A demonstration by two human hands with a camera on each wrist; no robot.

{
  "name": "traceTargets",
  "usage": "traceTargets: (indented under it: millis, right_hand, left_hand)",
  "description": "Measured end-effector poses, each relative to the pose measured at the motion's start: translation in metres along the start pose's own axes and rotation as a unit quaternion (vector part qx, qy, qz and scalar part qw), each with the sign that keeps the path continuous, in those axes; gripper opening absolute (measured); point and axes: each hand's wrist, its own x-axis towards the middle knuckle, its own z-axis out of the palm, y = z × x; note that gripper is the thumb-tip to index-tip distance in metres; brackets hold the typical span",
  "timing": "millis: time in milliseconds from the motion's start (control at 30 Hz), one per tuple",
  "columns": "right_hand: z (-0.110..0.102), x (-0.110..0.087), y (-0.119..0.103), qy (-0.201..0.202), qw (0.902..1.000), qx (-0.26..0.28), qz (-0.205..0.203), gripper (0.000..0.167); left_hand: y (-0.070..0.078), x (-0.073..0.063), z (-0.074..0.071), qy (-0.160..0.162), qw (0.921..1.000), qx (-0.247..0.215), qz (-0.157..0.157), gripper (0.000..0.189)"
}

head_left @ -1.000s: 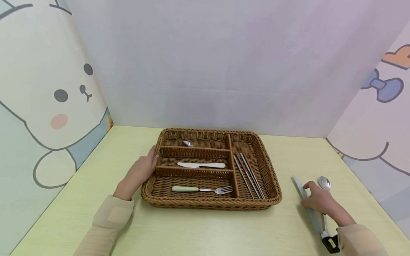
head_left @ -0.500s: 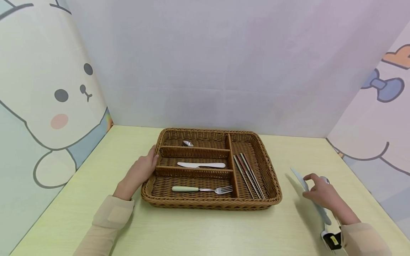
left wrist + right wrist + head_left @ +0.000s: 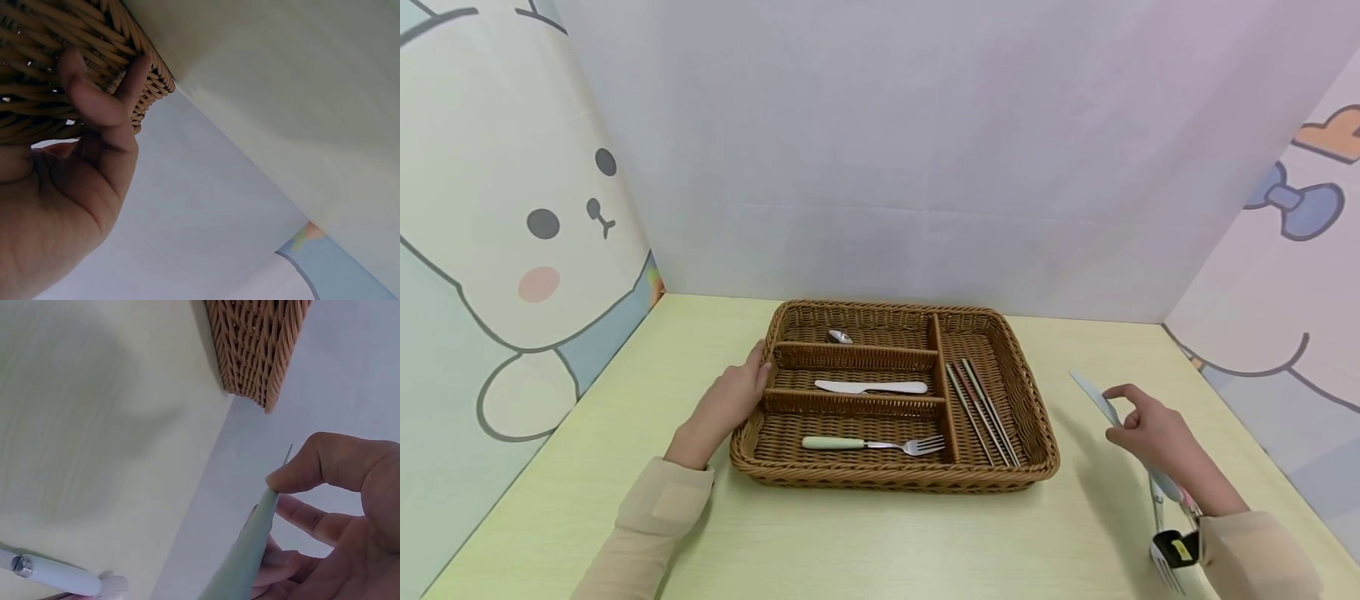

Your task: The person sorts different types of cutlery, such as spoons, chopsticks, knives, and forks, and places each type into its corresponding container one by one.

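Note:
A brown wicker cutlery basket (image 3: 887, 477) with compartments stands at the middle of the table. My left hand (image 3: 726, 408) grips its left rim; in the left wrist view the fingers curl against the woven wall. My right hand (image 3: 1161, 437) pinches a pale green knife (image 3: 1092, 393) between thumb and fingers, above the table and right of the basket. The right wrist view shows the knife's handle (image 3: 240, 556) end-on. Inside the basket lie a spoon (image 3: 840, 337), a white-handled knife (image 3: 895, 387), a green-handled fork (image 3: 835, 443) and several chopsticks (image 3: 981, 417).
Under my right forearm, a fork (image 3: 1167, 571) lies on the table, partly hidden. A pale-handled utensil (image 3: 62, 575) shows in the right wrist view. A pale back wall (image 3: 925, 167) and cartoon-printed side panels (image 3: 550, 250) enclose the table.
My right hand has lifted the pale green knife off the table, moving it up and slightly away from me. More of the fork beneath now shows. The left hand and basket stay still.

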Motion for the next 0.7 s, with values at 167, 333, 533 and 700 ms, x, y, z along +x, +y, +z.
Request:
traceTargets:
  millis: [167, 333, 533, 700]
  right_hand:
    - [-0.003, 0.003, -0.011, 0.014, 0.9997, -0.006, -0.020, 0.046]
    - [-0.007, 0.007, -0.027, 0.022, 0.9990, -0.007, -0.039, 0.045]
    - [-0.008, 0.012, -0.045, 0.014, 0.9985, 0.004, -0.052, 0.045]
    - [-0.008, 0.017, -0.058, 0.015, 0.9974, 0.004, -0.071, 0.046]
  left_hand:
    - [0.000, 0.000, 0.000, -0.001, 1.0000, -0.001, 0.000, 0.052]
    - [0.000, 0.000, 0.000, -0.001, 1.0000, -0.001, -0.001, 0.052]
    - [-0.001, 0.000, 0.001, -0.004, 1.0000, -0.002, -0.002, 0.053]
    - [-0.002, 0.001, 0.001, -0.005, 1.0000, -0.001, -0.003, 0.053]
